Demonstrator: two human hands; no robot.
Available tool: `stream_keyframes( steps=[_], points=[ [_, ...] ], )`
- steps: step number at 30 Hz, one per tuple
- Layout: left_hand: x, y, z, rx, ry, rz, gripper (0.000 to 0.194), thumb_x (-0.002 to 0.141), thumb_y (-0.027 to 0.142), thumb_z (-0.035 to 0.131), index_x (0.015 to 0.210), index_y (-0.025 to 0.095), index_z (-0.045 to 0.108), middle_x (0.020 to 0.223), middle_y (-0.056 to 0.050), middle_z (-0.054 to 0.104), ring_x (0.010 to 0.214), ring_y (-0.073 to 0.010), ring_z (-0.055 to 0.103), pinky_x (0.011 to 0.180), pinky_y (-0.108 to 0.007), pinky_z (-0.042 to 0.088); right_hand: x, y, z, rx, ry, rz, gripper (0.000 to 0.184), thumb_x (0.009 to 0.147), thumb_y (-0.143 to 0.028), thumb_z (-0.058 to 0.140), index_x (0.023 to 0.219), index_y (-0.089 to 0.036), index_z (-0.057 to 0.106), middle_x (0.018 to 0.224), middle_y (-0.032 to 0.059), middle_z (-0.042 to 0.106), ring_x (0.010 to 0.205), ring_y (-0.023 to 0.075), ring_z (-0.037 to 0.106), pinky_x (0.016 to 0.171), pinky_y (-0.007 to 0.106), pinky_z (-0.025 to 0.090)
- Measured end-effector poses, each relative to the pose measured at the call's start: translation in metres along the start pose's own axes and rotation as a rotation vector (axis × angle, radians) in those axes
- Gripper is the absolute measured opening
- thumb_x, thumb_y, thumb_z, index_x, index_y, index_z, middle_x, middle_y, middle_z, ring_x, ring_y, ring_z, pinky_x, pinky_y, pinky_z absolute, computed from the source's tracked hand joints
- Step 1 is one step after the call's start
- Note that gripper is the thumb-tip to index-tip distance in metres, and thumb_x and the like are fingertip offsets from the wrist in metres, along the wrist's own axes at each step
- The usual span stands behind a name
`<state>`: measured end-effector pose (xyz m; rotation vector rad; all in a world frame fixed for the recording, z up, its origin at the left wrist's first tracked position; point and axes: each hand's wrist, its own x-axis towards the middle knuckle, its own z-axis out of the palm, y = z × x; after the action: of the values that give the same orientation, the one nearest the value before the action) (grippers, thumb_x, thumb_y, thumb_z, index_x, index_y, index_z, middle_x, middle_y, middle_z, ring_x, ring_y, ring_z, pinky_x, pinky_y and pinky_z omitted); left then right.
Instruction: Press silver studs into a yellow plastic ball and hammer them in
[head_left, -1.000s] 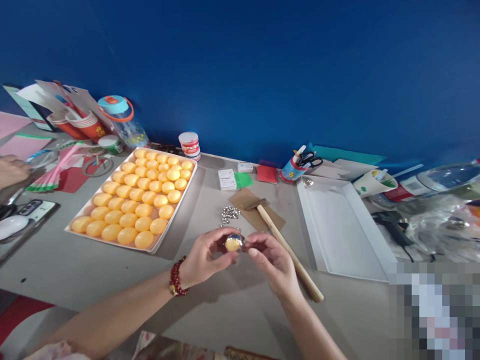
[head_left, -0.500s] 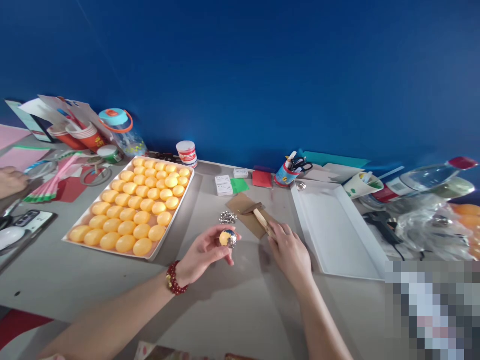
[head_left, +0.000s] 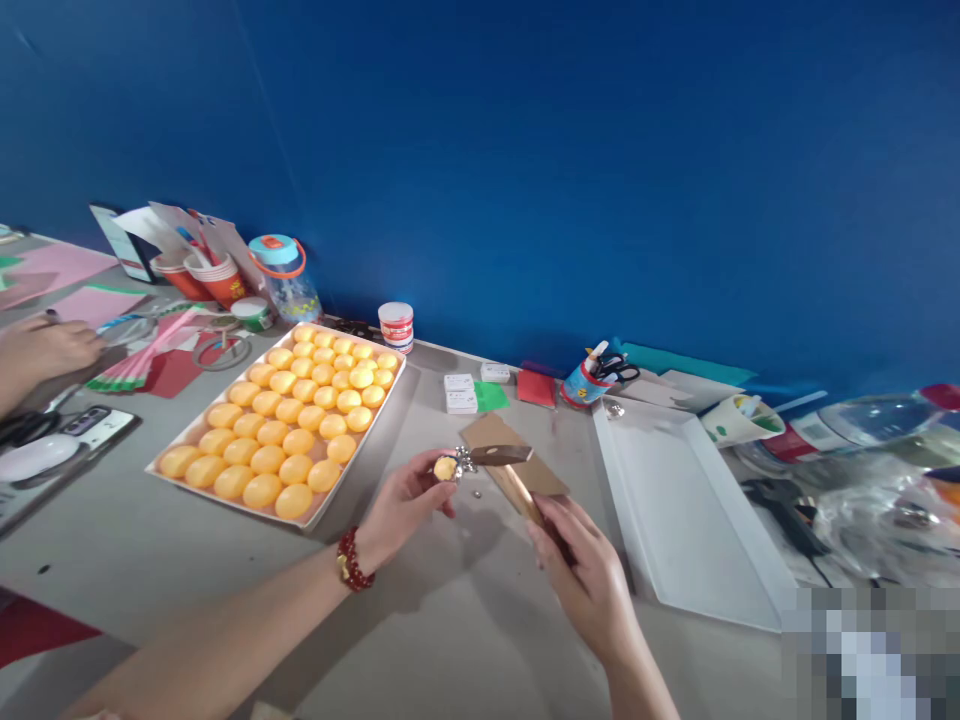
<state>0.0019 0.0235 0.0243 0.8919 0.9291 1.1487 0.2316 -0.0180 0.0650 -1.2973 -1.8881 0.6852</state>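
My left hand (head_left: pixel 405 505), with a red bead bracelet at its wrist, pinches a small yellow ball (head_left: pixel 445 468) partly covered in silver. Behind the ball shows a cluster of shiny silver pieces (head_left: pixel 466 460), partly hidden. My right hand (head_left: pixel 581 560) is closed around the wooden handle of a hammer (head_left: pixel 517 490). Its dark metal head is raised beside the ball and silver pieces; whether it touches them I cannot tell. One loose silver piece (head_left: pixel 477 494) lies on the table below. Under the hammer is a brown cardboard piece (head_left: pixel 484 431).
A white tray of yellow balls (head_left: pixel 307 522) stands left; a white tray (head_left: pixel 694 520) lies right. Behind are small white boxes (head_left: pixel 460 400), a red packet (head_left: pixel 537 388) and a pen cup (head_left: pixel 581 385). At far left is another person's hand (head_left: pixel 56 345); a glue gun (head_left: pixel 784 515) lies right.
My right hand has lifted the hammer off the cardboard, its head now beside the ball. My left hand has turned the ball slightly. The view has shifted.
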Motion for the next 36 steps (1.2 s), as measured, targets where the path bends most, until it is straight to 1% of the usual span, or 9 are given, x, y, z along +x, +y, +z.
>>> stream_keyframes(
  steps=[2,7,12,15,19,23,30,32,36],
  points=[
    [0.0004,0.0023,0.0003,0.02,0.014,-0.001,0.045,0.075,0.035,0.078,0.115,0.016,0.066,0.092,-0.003,0.066,0.062,-0.0096,0.057,0.061,-0.027,0.057,-0.0008,-0.0003,0.0015,0.008,-0.016,-0.008,0.017,0.1,-0.026,0.048,0.111,-0.022,0.06,0.092,0.0071,0.063,0.07,0.018,0.062,0.063,0.027,0.052],
    [-0.0007,0.0035,0.001,0.036,0.002,0.011,0.045,0.076,0.037,0.077,0.115,0.017,0.066,0.106,-0.008,0.069,0.062,-0.0089,0.056,0.061,-0.028,0.058,0.0007,0.0011,0.0057,-0.059,-0.112,-0.036,0.021,0.099,-0.025,0.049,0.115,-0.022,0.061,0.099,0.0098,0.066,0.083,0.0215,0.066,0.072,0.029,0.054],
    [-0.0012,0.0021,0.001,0.04,-0.002,0.027,0.045,0.076,0.034,0.077,0.116,0.017,0.066,0.105,-0.007,0.069,0.063,-0.0094,0.057,0.06,-0.027,0.058,-0.0005,0.002,0.0069,-0.065,-0.089,-0.019,0.023,0.099,-0.024,0.049,0.119,-0.022,0.06,0.103,0.01,0.066,0.088,0.0217,0.067,0.076,0.029,0.053],
    [-0.0016,0.0027,0.0012,0.056,0.002,0.023,0.045,0.077,0.034,0.077,0.117,0.017,0.065,0.104,-0.006,0.068,0.063,-0.0093,0.058,0.061,-0.027,0.058,-0.0009,0.0029,0.0065,-0.081,-0.096,-0.023,0.022,0.099,-0.024,0.05,0.118,-0.022,0.061,0.102,0.0102,0.066,0.088,0.022,0.067,0.075,0.029,0.054],
    [-0.0022,0.0033,0.0009,0.072,-0.005,0.024,0.046,0.077,0.035,0.076,0.118,0.017,0.064,0.106,-0.008,0.069,0.064,-0.0098,0.058,0.061,-0.027,0.058,0.0003,0.0011,0.0058,-0.08,-0.061,-0.035,0.022,0.098,-0.024,0.05,0.117,-0.022,0.062,0.102,0.0106,0.068,0.089,0.0225,0.068,0.074,0.028,0.054],
    [-0.0024,0.0046,0.0009,0.088,-0.018,0.042,0.046,0.078,0.033,0.076,0.119,0.018,0.064,0.111,-0.008,0.068,0.069,-0.0114,0.059,0.063,-0.027,0.058,0.0006,0.0002,0.0066,-0.083,-0.066,-0.052,0.021,0.098,-0.023,0.051,0.115,-0.022,0.063,0.1,0.0107,0.068,0.084,0.0223,0.068,0.071,0.029,0.055],
    [-0.0018,0.006,-0.0001,0.05,-0.02,0.089,0.043,0.078,0.029,0.077,0.119,0.02,0.066,0.103,-0.007,0.069,0.071,-0.0128,0.06,0.066,-0.027,0.056,-0.0022,-0.002,0.0051,-0.033,0.018,-0.035,0.02,0.098,-0.022,0.051,0.115,-0.023,0.062,0.103,0.0104,0.067,0.085,0.0214,0.067,0.07,0.027,0.053],
    [-0.002,0.005,-0.0009,0.035,-0.022,0.094,0.043,0.079,0.028,0.076,0.12,0.02,0.066,0.103,-0.007,0.069,0.071,-0.0126,0.06,0.068,-0.028,0.055,-0.0018,-0.0038,0.0054,-0.019,0.009,-0.046,0.02,0.098,-0.022,0.05,0.115,-0.023,0.061,0.101,0.0101,0.066,0.083,0.0209,0.066,0.07,0.027,0.053],
    [-0.0025,0.0023,-0.0024,-0.004,-0.034,0.072,0.042,0.079,0.028,0.077,0.119,0.02,0.066,0.101,-0.006,0.068,0.066,-0.0107,0.059,0.067,-0.027,0.053,-0.0001,-0.0041,0.0081,-0.012,-0.06,-0.044,0.021,0.098,-0.022,0.05,0.116,-0.022,0.061,0.098,0.0098,0.065,0.08,0.0204,0.065,0.069,0.028,0.052]
  ],
)
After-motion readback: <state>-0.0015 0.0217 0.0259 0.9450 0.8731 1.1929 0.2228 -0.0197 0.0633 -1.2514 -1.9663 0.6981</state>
